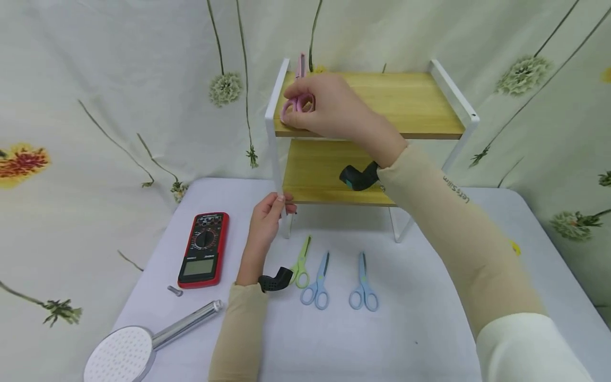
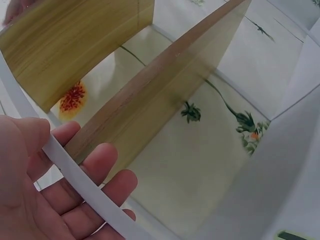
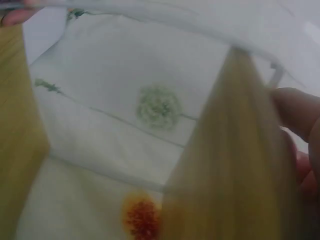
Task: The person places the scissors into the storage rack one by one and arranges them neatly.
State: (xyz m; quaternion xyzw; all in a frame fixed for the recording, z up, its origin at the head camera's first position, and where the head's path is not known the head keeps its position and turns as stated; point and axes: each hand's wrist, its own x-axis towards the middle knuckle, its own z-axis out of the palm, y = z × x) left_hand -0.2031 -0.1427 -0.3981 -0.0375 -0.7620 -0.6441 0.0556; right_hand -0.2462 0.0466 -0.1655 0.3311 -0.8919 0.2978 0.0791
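A two-tier wooden shelf (image 1: pixel 410 101) with a white metal frame stands at the back of the table. My right hand (image 1: pixel 305 109) rests on the left end of the top board and pinches the handle of pink scissors (image 1: pixel 288 109), whose blades point away along the frame. My left hand (image 1: pixel 279 204) grips the shelf's front left leg (image 2: pixel 80 177), fingers curled round the white bar. Green scissors (image 1: pixel 302 262) and two pairs of blue scissors (image 1: pixel 317 281) (image 1: pixel 364 284) lie in a row in front of the shelf.
A red multimeter (image 1: pixel 204 249) lies left of my left hand, with a small bolt (image 1: pixel 175 291) beside it. A chrome shower head (image 1: pixel 129 350) lies at the near left corner. The lower board (image 1: pixel 315 170) is bare. A floral cloth hangs behind.
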